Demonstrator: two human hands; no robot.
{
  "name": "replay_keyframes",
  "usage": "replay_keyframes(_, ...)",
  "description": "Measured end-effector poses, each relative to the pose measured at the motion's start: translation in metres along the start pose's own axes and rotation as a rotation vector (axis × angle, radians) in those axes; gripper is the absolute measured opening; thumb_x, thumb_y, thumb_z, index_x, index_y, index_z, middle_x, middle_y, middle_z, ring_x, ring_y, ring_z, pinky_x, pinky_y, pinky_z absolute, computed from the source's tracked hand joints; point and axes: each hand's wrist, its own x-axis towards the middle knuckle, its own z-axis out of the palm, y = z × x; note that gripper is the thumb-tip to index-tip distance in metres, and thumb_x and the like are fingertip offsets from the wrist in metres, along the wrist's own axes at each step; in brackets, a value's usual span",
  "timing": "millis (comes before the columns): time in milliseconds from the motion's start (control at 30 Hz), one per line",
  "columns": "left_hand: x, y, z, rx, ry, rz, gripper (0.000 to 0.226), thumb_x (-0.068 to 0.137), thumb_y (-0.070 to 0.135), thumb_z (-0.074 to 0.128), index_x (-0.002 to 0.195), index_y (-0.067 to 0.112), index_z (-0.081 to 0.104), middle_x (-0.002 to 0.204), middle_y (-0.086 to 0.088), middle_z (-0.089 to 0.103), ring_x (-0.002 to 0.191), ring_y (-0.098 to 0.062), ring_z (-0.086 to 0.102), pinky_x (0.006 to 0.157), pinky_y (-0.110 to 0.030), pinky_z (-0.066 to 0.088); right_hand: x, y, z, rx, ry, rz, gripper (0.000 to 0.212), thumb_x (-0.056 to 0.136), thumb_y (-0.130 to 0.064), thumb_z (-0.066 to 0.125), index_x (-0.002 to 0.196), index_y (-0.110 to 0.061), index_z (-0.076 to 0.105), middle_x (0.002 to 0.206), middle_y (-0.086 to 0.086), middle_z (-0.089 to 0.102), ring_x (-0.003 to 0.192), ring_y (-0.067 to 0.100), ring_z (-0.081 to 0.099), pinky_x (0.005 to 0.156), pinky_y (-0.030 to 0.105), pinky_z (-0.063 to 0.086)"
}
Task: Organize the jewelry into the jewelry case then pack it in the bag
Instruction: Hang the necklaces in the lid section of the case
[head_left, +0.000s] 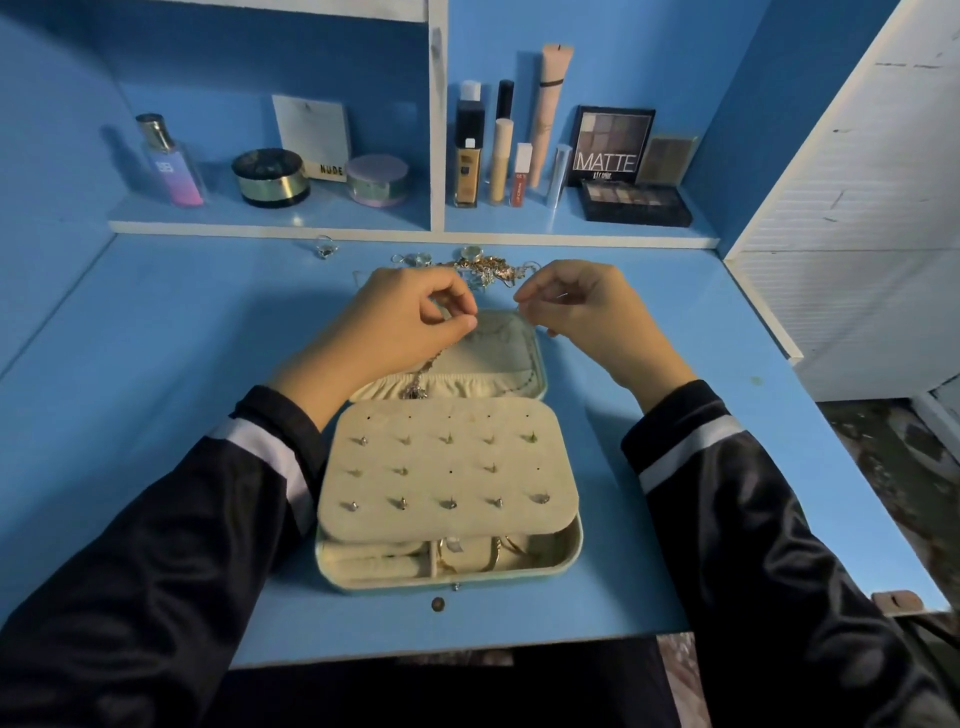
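Note:
An open cream jewelry case (569, 551) lies on the blue desk in front of me. Its earring panel (447, 467) carries several studs, and its lid (519, 358) lies flat behind. My left hand (400, 322) pinches a thin necklace (423, 376) over the lid, and the chain hangs down to the lid's gathered pocket. My right hand (576, 306) pinches the other end of the thin chain above the lid's right corner. A tangle of gold and silver jewelry (488, 267) lies just beyond both hands. A lone ring (325, 247) sits to the left of it.
A shelf behind the desk holds a perfume bottle (171, 161), powder jars (270, 176), foundation tubes (467, 150) and eyeshadow palettes (634, 200). A white louvred panel (857, 208) bounds the right side. A small round object (438, 603) lies by the desk's front edge.

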Motion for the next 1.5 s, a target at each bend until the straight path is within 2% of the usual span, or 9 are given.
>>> replay_keyframes(100,0.006,0.003,0.002,-0.057,0.007,0.003,0.007,0.085,0.023,0.074,0.092,0.022,0.071,0.090,0.012,0.072,0.075,-0.005,0.068,0.078,-0.020,0.051,0.000,0.001,0.001,0.059,-0.018,-0.022,0.012,0.083,-0.003,0.069,0.082,-0.015,0.070,0.077,0.017,0.068,0.067,0.016,0.056,0.065,0.029,0.047)
replay_keyframes(333,0.013,0.006,0.007,-0.174,-0.014,0.007,0.018,0.082,0.022,0.077,0.098,0.026,0.071,0.098,0.014,0.072,0.087,-0.006,0.069,0.089,-0.030,0.055,-0.004,-0.002,-0.002,0.214,-0.062,-0.106,0.011,0.085,0.002,0.068,0.086,-0.008,0.069,0.073,-0.007,0.070,0.070,0.003,0.065,0.063,0.013,0.047)
replay_keyframes(467,0.014,0.005,0.008,-0.237,-0.045,0.036,0.023,0.079,0.021,0.079,0.101,0.016,0.073,0.095,0.012,0.073,0.083,0.002,0.067,0.084,-0.019,0.054,-0.004,-0.004,-0.001,0.250,-0.074,-0.149,0.009,0.085,0.004,0.068,0.088,-0.005,0.069,0.073,-0.007,0.069,0.068,0.002,0.063,0.063,0.012,0.046)
replay_keyframes(667,0.014,0.006,0.009,-0.293,-0.075,0.048,0.019,0.081,0.015,0.077,0.099,0.015,0.073,0.091,0.012,0.072,0.080,0.007,0.066,0.078,-0.010,0.049,-0.005,-0.006,-0.003,0.266,-0.107,-0.174,0.010,0.084,0.004,0.068,0.086,-0.007,0.069,0.072,-0.009,0.070,0.067,0.002,0.063,0.064,0.013,0.046)
replay_keyframes(933,0.016,0.000,0.013,-0.356,-0.103,0.037,0.014,0.081,0.012,0.076,0.092,0.020,0.071,0.084,0.011,0.072,0.075,0.001,0.065,0.077,-0.015,0.052,-0.005,-0.003,-0.002,0.264,-0.113,-0.166,0.009,0.084,0.005,0.067,0.091,0.000,0.069,0.069,-0.010,0.069,0.065,0.000,0.063,0.063,0.011,0.045)
replay_keyframes(1100,0.016,-0.003,0.013,-0.317,-0.102,0.033,0.010,0.086,0.011,0.072,0.095,0.015,0.070,0.087,0.007,0.071,0.075,-0.002,0.065,0.078,-0.020,0.054,-0.004,-0.003,-0.002,0.263,-0.094,-0.153,0.010,0.083,0.005,0.068,0.093,0.001,0.069,0.076,0.005,0.068,0.066,0.003,0.063,0.063,0.012,0.045)
replay_keyframes(1200,0.014,-0.001,0.013,-0.341,-0.102,0.012,0.016,0.083,0.014,0.075,0.098,0.012,0.071,0.091,0.005,0.072,0.080,-0.017,0.068,0.081,-0.030,0.055,-0.004,-0.002,-0.002,0.270,-0.092,-0.153,0.010,0.084,0.006,0.068,0.093,0.003,0.068,0.072,-0.004,0.069,0.066,0.001,0.064,0.063,0.011,0.046)
replay_keyframes(1333,0.013,0.003,0.014,-0.362,-0.115,0.022,0.017,0.080,0.018,0.078,0.096,0.014,0.072,0.087,0.007,0.073,0.079,-0.010,0.068,0.080,-0.029,0.054,-0.004,-0.003,-0.001,0.260,-0.096,-0.164,0.010,0.084,0.006,0.067,0.093,0.001,0.069,0.070,-0.011,0.070,0.066,0.001,0.064,0.064,0.011,0.046)
replay_keyframes(1500,0.013,0.001,0.016,-0.293,-0.078,0.029,0.012,0.084,0.016,0.075,0.095,0.013,0.072,0.087,0.003,0.074,0.080,-0.028,0.069,0.081,-0.044,0.056,-0.004,-0.003,0.000,0.254,-0.080,-0.159,0.010,0.083,0.005,0.068,0.093,0.002,0.069,0.071,-0.009,0.070,0.066,0.001,0.064,0.064,0.012,0.046)
